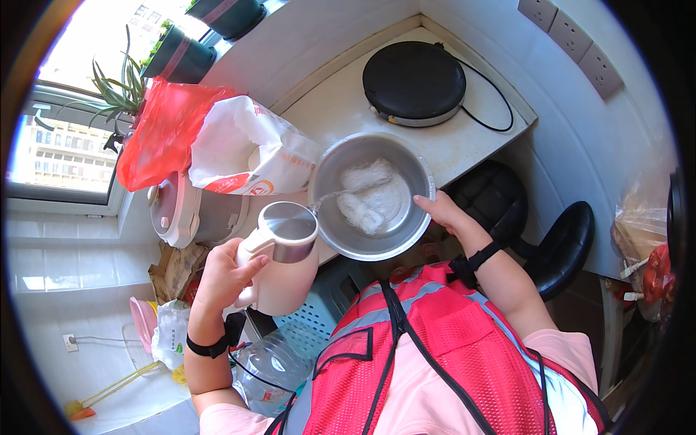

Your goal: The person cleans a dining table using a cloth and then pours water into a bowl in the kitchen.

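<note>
My left hand (pixel 231 272) grips the handle of a cream electric kettle (pixel 285 285) with a metallic top, tilted over a metal basin. Water (pixel 334 193) streams from its spout into the metal basin (pixel 375 253). Inside the basin lie two whitish, translucent bundles of fine strands (pixel 365 209), perhaps noodles, with some water around them. My right hand (pixel 443 210) holds the basin by its right rim, thumb on the edge and fingers hidden below. Part of the basin overhangs the counter's front edge.
Behind the basin, a round black electric griddle (pixel 414 84) with a cord sits on the counter (pixel 321 103). An open white paper bag (pixel 255 147), a red plastic bag (pixel 168 130) and a rice cooker (pixel 182 212) stand left. A black stool (pixel 565 250) is at right; a large clear plastic bottle (pixel 272 364) stands below.
</note>
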Motion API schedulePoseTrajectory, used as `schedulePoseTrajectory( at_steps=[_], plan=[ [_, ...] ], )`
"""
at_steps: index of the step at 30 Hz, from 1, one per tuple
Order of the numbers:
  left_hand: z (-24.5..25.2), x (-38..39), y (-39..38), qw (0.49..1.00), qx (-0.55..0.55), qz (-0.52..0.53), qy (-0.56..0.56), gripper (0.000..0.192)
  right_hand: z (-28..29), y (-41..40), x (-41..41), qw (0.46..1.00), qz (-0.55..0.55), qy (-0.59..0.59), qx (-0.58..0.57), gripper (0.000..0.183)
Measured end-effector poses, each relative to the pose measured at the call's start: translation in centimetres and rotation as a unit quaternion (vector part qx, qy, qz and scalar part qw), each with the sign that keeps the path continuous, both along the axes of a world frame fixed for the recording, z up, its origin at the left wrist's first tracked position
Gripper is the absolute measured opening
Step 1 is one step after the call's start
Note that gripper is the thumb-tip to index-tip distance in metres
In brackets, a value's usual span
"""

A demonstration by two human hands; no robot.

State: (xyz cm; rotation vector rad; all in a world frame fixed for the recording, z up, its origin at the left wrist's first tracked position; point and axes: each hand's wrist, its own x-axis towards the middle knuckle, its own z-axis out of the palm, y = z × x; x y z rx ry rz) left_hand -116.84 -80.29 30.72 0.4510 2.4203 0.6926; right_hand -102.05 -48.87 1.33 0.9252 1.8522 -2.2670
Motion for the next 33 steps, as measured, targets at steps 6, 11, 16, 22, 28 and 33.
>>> schedulePoseTrajectory(
  at_steps=[6,11,16,22,28,33],
  plan=[
    [0.2,1.0,-0.6,0.999,-0.010,-0.013,-0.029,0.021,-0.7,0.0,-0.1,1.000,0.003,-0.002,0.016,0.044],
    [-1.0,1.0,-3.3,0.994,0.080,0.026,-0.065,0.024,-0.7,0.1,0.0,1.000,-0.007,0.005,0.001,0.046],
    [-4.2,2.0,-7.2,0.964,0.221,0.141,-0.047,0.017,0.2,0.0,-0.1,1.000,-0.001,-0.031,0.006,0.046],
    [-8.8,2.9,-12.0,0.879,0.389,0.272,0.052,0.042,0.7,0.0,0.0,0.999,-0.007,-0.049,-0.013,0.044],
    [-11.6,3.1,-14.3,0.804,0.433,0.390,0.119,0.045,1.5,-0.3,-0.1,0.997,-0.022,-0.066,-0.016,0.045],
    [-13.5,2.2,-13.8,0.740,0.464,0.459,0.164,0.042,1.3,-0.1,-0.1,0.997,-0.021,-0.076,-0.013,0.043]
  ],
)
